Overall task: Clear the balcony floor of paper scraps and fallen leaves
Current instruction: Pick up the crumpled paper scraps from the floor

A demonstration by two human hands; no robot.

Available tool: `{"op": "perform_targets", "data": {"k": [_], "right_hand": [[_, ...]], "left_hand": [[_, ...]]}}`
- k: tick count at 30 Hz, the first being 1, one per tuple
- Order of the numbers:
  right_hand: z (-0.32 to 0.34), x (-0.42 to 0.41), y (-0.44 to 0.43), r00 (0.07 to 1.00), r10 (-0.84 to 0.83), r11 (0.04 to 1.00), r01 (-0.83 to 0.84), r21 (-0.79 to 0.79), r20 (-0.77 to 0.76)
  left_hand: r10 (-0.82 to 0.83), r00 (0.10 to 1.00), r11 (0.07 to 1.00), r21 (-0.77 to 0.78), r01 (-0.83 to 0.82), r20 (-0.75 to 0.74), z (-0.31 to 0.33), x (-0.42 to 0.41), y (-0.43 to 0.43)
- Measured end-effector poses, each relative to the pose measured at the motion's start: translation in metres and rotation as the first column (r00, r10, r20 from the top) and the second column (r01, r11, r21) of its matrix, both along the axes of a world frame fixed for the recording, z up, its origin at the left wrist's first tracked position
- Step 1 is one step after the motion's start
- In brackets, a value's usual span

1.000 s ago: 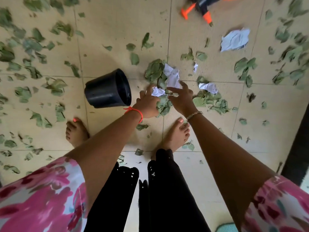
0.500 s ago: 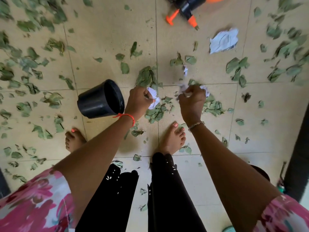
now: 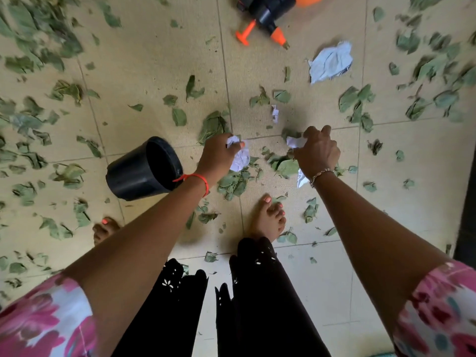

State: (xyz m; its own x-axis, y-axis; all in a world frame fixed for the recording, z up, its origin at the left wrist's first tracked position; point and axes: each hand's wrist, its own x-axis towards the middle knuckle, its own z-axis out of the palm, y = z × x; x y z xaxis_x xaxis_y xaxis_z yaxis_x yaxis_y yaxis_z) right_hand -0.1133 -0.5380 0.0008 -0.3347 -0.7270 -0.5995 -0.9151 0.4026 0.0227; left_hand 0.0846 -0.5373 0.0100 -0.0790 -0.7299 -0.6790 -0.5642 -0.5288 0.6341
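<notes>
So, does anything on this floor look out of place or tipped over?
Yes. The black pot lies on its side on the tiles beside the left hand, its mouth facing sideways, not upward. An orange and black tool, possibly a sprayer, lies at the top edge. Leaves and paper scraps litter the tiles.
</notes>
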Motion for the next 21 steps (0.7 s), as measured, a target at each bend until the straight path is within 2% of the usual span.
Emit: {"op": "perform_targets", "data": {"k": [3, 8, 14, 17, 21], "right_hand": [[-0.005, -0.001, -0.001, 0.999, 0.036, 0.998, -0.036, -0.046, -0.009], [-0.005, 0.002, 0.001, 0.997, 0.069, 0.998, -0.069, -0.013, 0.022], [0.007, 0.020, -0.009, 0.967, -0.209, 0.964, 0.229, -0.138, 0.145], [0.008, 0.027, -0.018, 0.933, -0.313, 0.922, 0.344, -0.179, 0.180], [-0.005, 0.033, -0.036, 0.927, -0.324, 0.925, 0.352, -0.144, 0.188]], "left_hand": [[0.024, 1.000, 0.999, 0.032, -0.024, 0.003, 0.001, 0.003, 0.001], [0.163, 0.986, 0.978, 0.131, -0.164, 0.019, 0.005, 0.003, 0.002], [0.400, 0.916, 0.905, 0.167, -0.391, -0.023, 0.011, -0.002, -0.001], [0.414, 0.910, 0.890, 0.214, -0.402, -0.015, 0.006, -0.001, -0.002], [0.459, 0.885, 0.866, 0.262, -0.426, -0.081, 0.000, 0.000, -0.005]]}}
